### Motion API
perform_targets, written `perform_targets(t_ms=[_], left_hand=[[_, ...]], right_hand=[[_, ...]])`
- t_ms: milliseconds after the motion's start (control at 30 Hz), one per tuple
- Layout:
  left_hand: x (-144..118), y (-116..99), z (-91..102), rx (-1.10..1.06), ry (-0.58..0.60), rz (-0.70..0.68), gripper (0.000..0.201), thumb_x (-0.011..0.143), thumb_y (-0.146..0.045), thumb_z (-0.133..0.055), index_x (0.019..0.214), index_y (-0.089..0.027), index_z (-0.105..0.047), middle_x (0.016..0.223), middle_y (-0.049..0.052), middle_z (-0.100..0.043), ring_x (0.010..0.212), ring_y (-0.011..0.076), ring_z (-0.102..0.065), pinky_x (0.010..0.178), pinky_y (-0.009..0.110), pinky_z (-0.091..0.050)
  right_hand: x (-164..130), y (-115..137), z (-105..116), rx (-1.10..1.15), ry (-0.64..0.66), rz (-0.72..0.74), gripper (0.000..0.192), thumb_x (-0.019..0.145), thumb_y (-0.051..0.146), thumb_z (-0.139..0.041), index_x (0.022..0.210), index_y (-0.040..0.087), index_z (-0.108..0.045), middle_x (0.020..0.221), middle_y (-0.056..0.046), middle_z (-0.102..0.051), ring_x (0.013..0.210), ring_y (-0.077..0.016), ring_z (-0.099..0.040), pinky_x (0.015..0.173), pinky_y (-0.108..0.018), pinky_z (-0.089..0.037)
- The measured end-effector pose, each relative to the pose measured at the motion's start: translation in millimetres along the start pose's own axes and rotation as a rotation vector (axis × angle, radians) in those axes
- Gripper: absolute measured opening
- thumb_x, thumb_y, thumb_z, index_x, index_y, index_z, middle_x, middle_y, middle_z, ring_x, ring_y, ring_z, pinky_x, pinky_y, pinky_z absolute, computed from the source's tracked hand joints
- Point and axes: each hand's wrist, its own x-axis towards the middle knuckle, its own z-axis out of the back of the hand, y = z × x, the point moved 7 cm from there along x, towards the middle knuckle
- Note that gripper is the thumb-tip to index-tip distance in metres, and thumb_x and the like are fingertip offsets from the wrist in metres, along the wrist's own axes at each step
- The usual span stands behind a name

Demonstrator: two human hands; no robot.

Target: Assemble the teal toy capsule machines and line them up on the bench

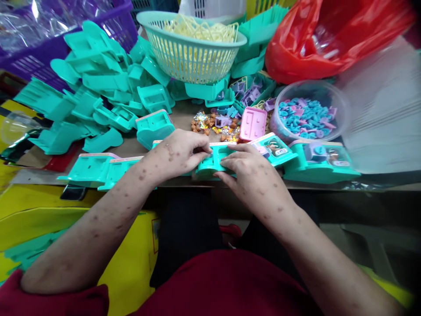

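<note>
Both my hands rest on one teal plastic toy part (215, 160) at the table's near edge. My left hand (179, 151) grips its left side with the fingers curled over the top. Its right side is pressed by the fingertips of my right hand (245, 169). Finished teal pieces lie to either side: two on the left (98, 169) and two on the right (317, 162), the right ones carrying small inserts. A pink plastic panel (252, 123) lies just beyond my right hand, next to a small heap of brown and shiny bits (210, 123).
A heap of loose teal parts (98, 92) fills the back left. A teal basket (190, 48) of pale yellow pieces stands at the back centre. A clear bowl (309, 115) of blue and purple bits sits at the right, behind it a red bag (329, 39). Purple crate (36, 39) far left.
</note>
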Motion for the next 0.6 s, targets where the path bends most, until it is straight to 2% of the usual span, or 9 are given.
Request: perform_targets(t_ms=[133, 367, 600], left_hand=[[3, -2, 3.5, 0.074, 0.039, 0.029, 0.013, 0.098, -0.025, -0.07, 0.098, -0.019, -0.082, 0.089, 0.003, -0.082, 0.08, 0.0185, -0.073, 0.07, 0.029, -0.044], [21, -10, 14.5, 0.301, 0.26, -0.007, 0.02, 0.094, -0.027, -0.068, 0.106, -0.023, -0.084, 0.1, 0.002, -0.082, 0.091, 0.0203, -0.075, 0.078, 0.029, -0.048], [33, -13, 10.7, 0.547, 0.359, 0.012, 0.02, 0.096, -0.036, -0.065, 0.096, -0.026, -0.082, 0.088, 0.001, -0.075, 0.087, 0.0201, -0.071, 0.079, 0.028, -0.047]], right_hand=[[1, 0, 1, -0.023, 0.004, 0.009, 0.011, 0.099, 0.024, -0.081, 0.098, 0.014, -0.084, 0.106, -0.015, -0.083, 0.136, -0.0379, -0.065, 0.112, -0.049, -0.056], [2, 1, 2, -0.058, 0.013, 0.037, 0.019, 0.102, 0.031, -0.078, 0.096, 0.014, -0.085, 0.104, -0.017, -0.082, 0.127, -0.0378, -0.066, 0.108, -0.05, -0.055], [2, -1, 0, -0.053, 0.046, 0.025, 0.021, 0.103, 0.033, -0.078, 0.097, 0.014, -0.083, 0.106, -0.017, -0.082, 0.132, -0.0361, -0.063, 0.112, -0.047, -0.052]])
